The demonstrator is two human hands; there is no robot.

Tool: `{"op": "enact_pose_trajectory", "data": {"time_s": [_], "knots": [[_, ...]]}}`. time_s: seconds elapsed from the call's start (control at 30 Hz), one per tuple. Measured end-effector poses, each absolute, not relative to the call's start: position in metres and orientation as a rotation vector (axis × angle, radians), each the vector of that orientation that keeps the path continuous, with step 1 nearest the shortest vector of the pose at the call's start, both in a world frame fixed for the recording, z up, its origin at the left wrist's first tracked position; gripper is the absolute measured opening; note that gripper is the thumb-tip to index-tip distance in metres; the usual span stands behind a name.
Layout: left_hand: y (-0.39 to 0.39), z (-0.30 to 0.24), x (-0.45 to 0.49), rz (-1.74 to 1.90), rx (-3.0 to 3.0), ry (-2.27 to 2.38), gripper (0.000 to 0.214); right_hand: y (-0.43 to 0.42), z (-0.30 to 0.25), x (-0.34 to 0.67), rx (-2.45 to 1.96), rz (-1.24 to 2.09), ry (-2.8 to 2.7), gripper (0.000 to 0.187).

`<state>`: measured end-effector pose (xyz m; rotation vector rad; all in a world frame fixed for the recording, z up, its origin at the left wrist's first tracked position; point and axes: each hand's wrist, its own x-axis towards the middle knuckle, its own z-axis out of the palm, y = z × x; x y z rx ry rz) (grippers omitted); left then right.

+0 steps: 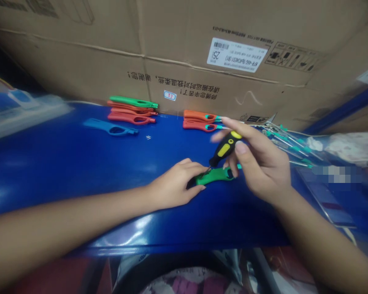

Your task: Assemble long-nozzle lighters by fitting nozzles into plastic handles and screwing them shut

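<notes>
A green plastic handle piece [214,175] lies on the blue table [79,171] in front of me. My left hand [175,184] is closed round its left end, pinning it down. My right hand [257,163] grips a black and yellow screwdriver [224,148], tilted so its tip meets the green piece near my left fingers. The screwdriver's tip is partly hidden between my fingers.
Green, orange and red handle pieces [131,111] are stacked at the back, with a blue one [110,127] beside them. Two orange pieces with teal ends [200,121] lie further right. Several thin metal rods with teal tips [291,145] lie at right. A large cardboard box [184,53] stands behind.
</notes>
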<state>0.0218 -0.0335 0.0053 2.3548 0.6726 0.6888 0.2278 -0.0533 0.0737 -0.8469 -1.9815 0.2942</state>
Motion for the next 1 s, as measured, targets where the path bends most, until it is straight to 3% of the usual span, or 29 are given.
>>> {"op": "enact_pose_trajectory", "data": {"time_s": [0.07,0.2,0.4,0.57,0.73,0.9,1.0], "knots": [[-0.0332,0.0052,0.022,0.684,2.358,0.678,0.039,-0.0524,0.0745,0.2284,-0.825,0.254,-1.973,0.037],[-0.0326,0.0053,0.0222,0.67,2.361,0.695,0.032,-0.0509,0.0741,0.2296,-0.742,-0.171,-1.978,0.036],[-0.0332,0.0059,0.0226,0.654,2.353,0.697,0.034,-0.0549,0.0755,0.2288,-0.773,0.138,-2.014,0.038],[-0.0331,0.0068,0.0225,0.656,2.358,0.696,0.033,-0.0559,0.0808,0.2319,-0.675,-0.335,-2.066,0.041],[-0.0336,0.006,0.0222,0.657,2.361,0.701,0.03,-0.0571,0.0786,0.2317,-0.767,0.24,-2.068,0.038],[-0.0334,0.0064,0.0221,0.671,2.364,0.686,0.027,-0.0561,0.0785,0.2289,-0.697,-0.215,-2.013,0.035],[-0.033,0.0066,0.0222,0.665,2.364,0.692,0.029,-0.0591,0.0785,0.2283,-0.796,0.008,-2.056,0.044]]}}
